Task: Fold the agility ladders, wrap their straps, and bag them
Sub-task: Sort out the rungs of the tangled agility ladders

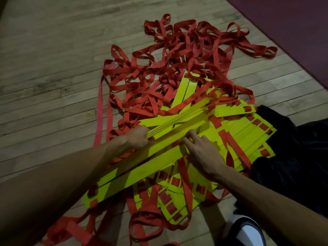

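Note:
Yellow flat ladder rungs (177, 157) lie in a loose, criss-crossed heap on the wooden floor, threaded with red straps (168, 68) that spread in a big tangle behind them. My left hand (138, 139) grips the near end of a bunch of stacked rungs standing on edge. My right hand (198, 150) rests on the flat rungs beside that bunch, fingers spread and touching the yellow plastic. More red strap loops (147, 221) trail toward me under my arms.
A black fabric bag (292, 150) lies at the right, partly under the rungs. A white shoe tip (248, 231) shows at bottom right. A dark red mat (292, 23) covers the far right corner. Bare wooden floor (44, 68) stretches to the left.

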The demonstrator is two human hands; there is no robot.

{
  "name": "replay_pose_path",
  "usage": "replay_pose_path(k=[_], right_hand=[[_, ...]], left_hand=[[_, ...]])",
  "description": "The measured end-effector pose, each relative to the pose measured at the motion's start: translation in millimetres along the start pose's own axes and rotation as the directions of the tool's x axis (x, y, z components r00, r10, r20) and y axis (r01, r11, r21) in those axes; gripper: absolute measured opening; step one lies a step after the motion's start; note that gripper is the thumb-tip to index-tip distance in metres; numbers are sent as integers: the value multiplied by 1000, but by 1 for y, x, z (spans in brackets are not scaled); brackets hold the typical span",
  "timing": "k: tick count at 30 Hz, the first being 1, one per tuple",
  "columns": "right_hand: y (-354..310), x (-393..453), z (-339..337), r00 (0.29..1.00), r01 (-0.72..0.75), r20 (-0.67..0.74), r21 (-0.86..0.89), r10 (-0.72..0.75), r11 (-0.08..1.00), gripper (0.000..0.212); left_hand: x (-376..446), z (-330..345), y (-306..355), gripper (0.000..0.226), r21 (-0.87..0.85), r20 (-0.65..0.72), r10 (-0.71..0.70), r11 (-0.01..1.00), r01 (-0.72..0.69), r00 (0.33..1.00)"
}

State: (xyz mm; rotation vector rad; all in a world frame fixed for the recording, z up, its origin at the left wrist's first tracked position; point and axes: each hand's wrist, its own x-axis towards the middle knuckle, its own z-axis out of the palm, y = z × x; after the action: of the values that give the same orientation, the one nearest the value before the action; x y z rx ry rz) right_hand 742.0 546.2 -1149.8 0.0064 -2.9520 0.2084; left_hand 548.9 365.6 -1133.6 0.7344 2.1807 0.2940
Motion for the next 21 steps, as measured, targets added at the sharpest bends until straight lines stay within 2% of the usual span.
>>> replay_pose_path(k=[2, 5, 6, 8, 9, 10, 15, 19, 21], right_hand=[[3, 1, 2, 999, 2, -32, 8, -2, 1000, 60], [8, 8, 0, 998, -28, -49, -10, 27, 1000, 70], [8, 10, -2, 998, -31, -62, -21, 30, 999, 72], [7, 13, -4, 996, -33, -82, -29, 30, 999, 74], [6, 15, -6, 995, -33, -94, -30, 30, 999, 73], [5, 16, -7, 994, -32, -105, -30, 28, 999, 69], [11, 24, -7, 998, 7, -67, 53, -3, 999, 20], [12, 35, -11, 991, 4, -134, 125, 13, 992, 10], [12, 42, -17, 987, -10, -159, 157, 35, 988, 10]], left_hand=[[-4, -1, 4, 18, -93, -18, 27, 995, -28, 999], [-13, -2, 13, 17, -229, -54, 88, 969, -98, 995], [-12, -3, 13, 23, -251, -30, 82, 964, -87, 996], [-10, -6, 13, 69, -261, 33, 66, 964, -55, 997], [-10, -7, 14, 87, -223, 66, 46, 974, -30, 997], [-10, -6, 15, 93, -203, 91, 40, 979, -21, 995], [-12, 2, 21, 85, -206, 105, 99, 976, -76, 990], [-16, 2, 33, 71, -293, 151, 146, 951, -97, 978], [-19, 0, 37, 89, -301, 161, 153, 948, -99, 975]])
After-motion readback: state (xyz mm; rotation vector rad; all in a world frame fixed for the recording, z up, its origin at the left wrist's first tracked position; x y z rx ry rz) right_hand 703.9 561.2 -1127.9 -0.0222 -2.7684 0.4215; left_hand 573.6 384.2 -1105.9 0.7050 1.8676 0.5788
